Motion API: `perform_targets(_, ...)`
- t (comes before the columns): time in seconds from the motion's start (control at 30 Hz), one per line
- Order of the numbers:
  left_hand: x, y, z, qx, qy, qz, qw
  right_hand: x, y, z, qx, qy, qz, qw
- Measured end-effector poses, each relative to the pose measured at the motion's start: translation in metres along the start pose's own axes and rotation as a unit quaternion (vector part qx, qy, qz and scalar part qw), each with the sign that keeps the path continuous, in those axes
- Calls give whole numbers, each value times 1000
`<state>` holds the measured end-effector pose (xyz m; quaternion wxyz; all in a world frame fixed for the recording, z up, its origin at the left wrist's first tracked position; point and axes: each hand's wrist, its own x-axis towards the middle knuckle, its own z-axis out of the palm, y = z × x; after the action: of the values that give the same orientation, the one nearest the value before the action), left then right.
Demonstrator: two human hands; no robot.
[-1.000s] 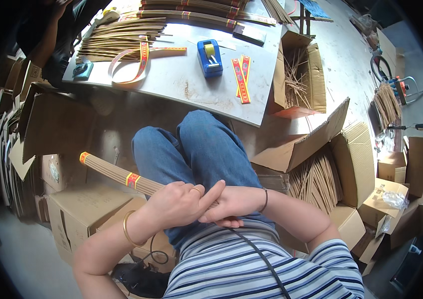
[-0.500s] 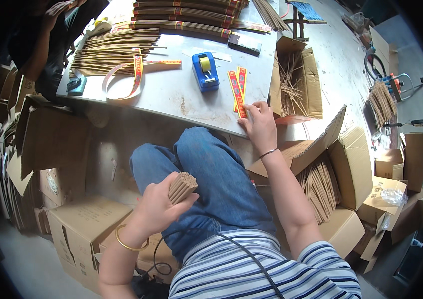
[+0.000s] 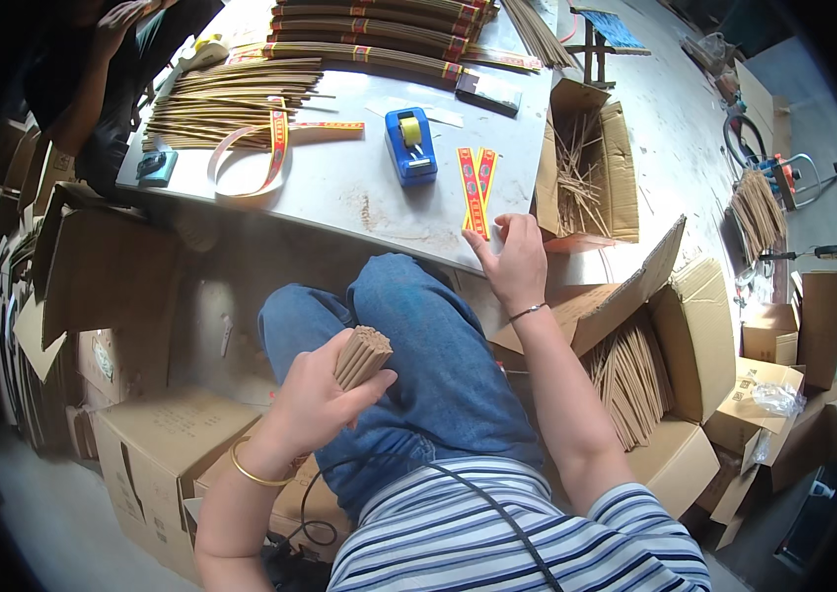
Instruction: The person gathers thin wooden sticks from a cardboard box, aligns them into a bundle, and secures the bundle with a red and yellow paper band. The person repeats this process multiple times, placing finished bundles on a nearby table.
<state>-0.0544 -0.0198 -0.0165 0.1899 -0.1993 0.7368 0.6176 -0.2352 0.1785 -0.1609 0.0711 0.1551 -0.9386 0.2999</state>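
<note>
My left hand [image 3: 315,395] is closed round a bundle of brown incense sticks [image 3: 363,357], held above my lap with the cut ends facing up. My right hand [image 3: 517,259] is at the table's near edge, thumb and forefinger spread apart. Its thumb tip lies at the lower end of two red and yellow paper strips [image 3: 475,187], which cross each other on the table. I cannot tell whether the thumb touches them. A blue tape dispenser [image 3: 410,146] with yellow tape stands left of the strips.
On the white table [image 3: 325,197] lie loose incense sticks [image 3: 231,104], a curled paper ribbon [image 3: 278,148] and banded bundles [image 3: 369,51]. Cardboard boxes with sticks stand right: one by the table [image 3: 620,168], one beside my arm [image 3: 699,335]. Another person's arm [image 3: 93,89] shows far left.
My right thumb and forefinger have spread apart, and the hand has drawn slightly away from the strips. The strips now cross in a narrow X. My left hand keeps its hold on the bundle.
</note>
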Motion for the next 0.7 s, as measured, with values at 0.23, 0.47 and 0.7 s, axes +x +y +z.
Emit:
perform_targets(0.23,-4,1,2,-1,-1,13,1000,13,6,6,-47,-39,77,995)
perform_targets(0.47,-9,-3,-10,-87,44,32,995,-12,-35,-40,133,-50,-3,990)
perform_targets(0.7,-17,1,-39,-217,80,48,972,-81,-88,-90,202,-78,-239,946)
